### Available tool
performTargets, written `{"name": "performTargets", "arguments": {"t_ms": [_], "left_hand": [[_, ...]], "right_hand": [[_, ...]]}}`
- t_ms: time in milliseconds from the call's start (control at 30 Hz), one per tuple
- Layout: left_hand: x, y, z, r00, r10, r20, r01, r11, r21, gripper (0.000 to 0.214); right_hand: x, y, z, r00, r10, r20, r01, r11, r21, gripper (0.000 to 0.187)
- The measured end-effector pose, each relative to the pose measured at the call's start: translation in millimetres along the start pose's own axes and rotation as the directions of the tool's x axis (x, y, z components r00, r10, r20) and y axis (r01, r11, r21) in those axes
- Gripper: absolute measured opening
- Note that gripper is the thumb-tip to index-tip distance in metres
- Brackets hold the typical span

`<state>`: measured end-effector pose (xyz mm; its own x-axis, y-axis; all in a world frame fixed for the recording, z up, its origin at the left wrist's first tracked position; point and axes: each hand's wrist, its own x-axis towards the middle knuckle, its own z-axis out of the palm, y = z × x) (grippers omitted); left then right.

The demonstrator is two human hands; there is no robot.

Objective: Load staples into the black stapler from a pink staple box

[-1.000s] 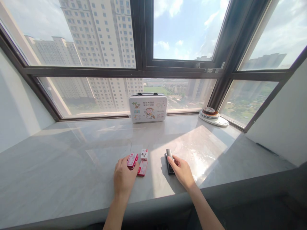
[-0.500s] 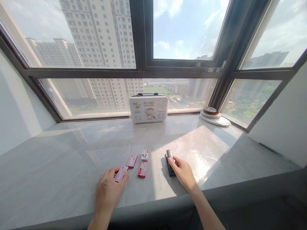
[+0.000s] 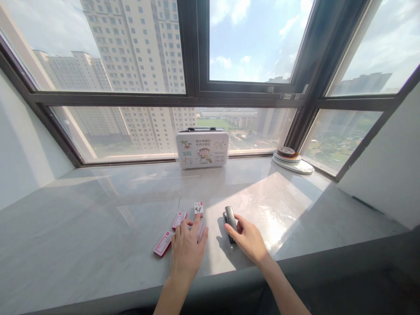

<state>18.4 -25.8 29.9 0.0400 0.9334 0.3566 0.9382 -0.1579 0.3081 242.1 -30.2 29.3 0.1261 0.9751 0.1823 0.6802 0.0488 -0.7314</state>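
The left hand (image 3: 188,245) lies over a flat red box (image 3: 200,230), index finger reaching to the white box (image 3: 198,208) just beyond; whether this grip is closed on the flat one, I cannot tell. The right hand (image 3: 247,237), nearer the stapler (image 3: 231,216), has its grip clamped on it from the right, long axis pointing toward the window (image 3: 193,100). Dark with a glossy grey top, the stapler is right of the boxes, on or just above the counter (image 3: 98,227). One pink box (image 3: 163,243) lies slanted left of the left hand, another (image 3: 179,219) beside its fingers. Farther back stands a white case (image 3: 202,148)
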Motion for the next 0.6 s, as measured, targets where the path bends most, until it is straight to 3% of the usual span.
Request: {"name": "performTargets", "arguments": {"t_ms": [100, 167, 300, 433, 600], "left_hand": [[-1, -4, 5.0, 1.0, -0.009, -0.012, 0.009, 1.0, -0.021, 0.057], [-6, -7, 2.8, 1.0, 0.003, 0.002, -0.003, 0.998, -0.061, 0.046], [-19, -8, -12.3, 0.973, 0.195, 0.121, -0.167, 0.962, -0.215, 0.029], [-25, -11, -23.9, 0.925, 0.341, 0.166, -0.278, 0.908, -0.315, 0.05], [-29, -24, -24.7, 0.906, 0.371, 0.204, -0.299, 0.902, -0.311, 0.064]], "right_hand": [[4, 3, -10, 0.998, -0.048, 0.044, 0.048, 0.999, 0.009, 0.055], [9, 3, -19, 0.988, -0.144, 0.058, 0.143, 0.99, 0.01, 0.049], [21, -11, -30, 0.953, -0.27, 0.138, 0.273, 0.962, -0.006, 0.029], [25, -36, -20, 0.933, -0.301, 0.198, 0.29, 0.954, 0.082, 0.029], [19, -61, 10, 0.925, -0.327, 0.19, 0.298, 0.94, 0.168, 0.025]]}}
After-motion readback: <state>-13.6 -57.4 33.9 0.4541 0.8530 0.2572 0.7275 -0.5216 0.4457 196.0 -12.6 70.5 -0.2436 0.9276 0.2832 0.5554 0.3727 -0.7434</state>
